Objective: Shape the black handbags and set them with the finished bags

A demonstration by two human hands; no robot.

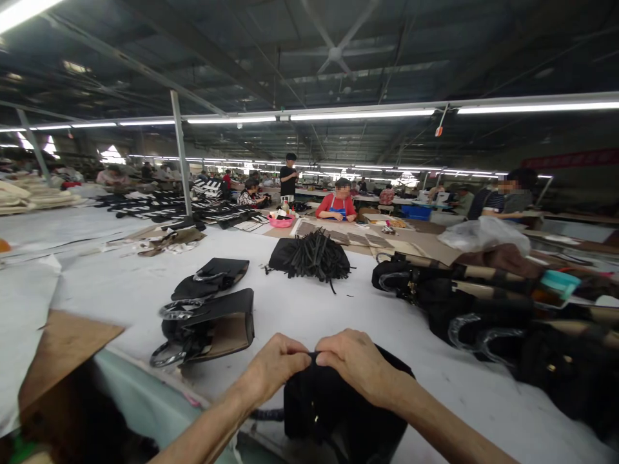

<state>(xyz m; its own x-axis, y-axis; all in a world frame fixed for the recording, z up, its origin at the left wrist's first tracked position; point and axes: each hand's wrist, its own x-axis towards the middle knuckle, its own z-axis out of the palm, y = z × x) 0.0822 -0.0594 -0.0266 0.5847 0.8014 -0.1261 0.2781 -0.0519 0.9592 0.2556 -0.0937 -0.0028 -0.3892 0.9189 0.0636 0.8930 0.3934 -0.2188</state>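
A black handbag (338, 406) stands at the near edge of the white table (314, 309), right in front of me. My left hand (275, 364) and my right hand (355, 361) meet at its top edge, both with fingers curled and pinching the black material there. Just left of my hands lies a black and tan bag (217, 328) with plastic-wrapped handles, and behind it another black bag (213, 274).
A heap of black straps (312, 258) lies mid-table. Many black bags with wrapped handles (483, 303) are piled at the right under a clear plastic bag (483, 235). Brown cardboard (62, 348) sits at the near left. Seated and standing people (338, 203) work at far tables.
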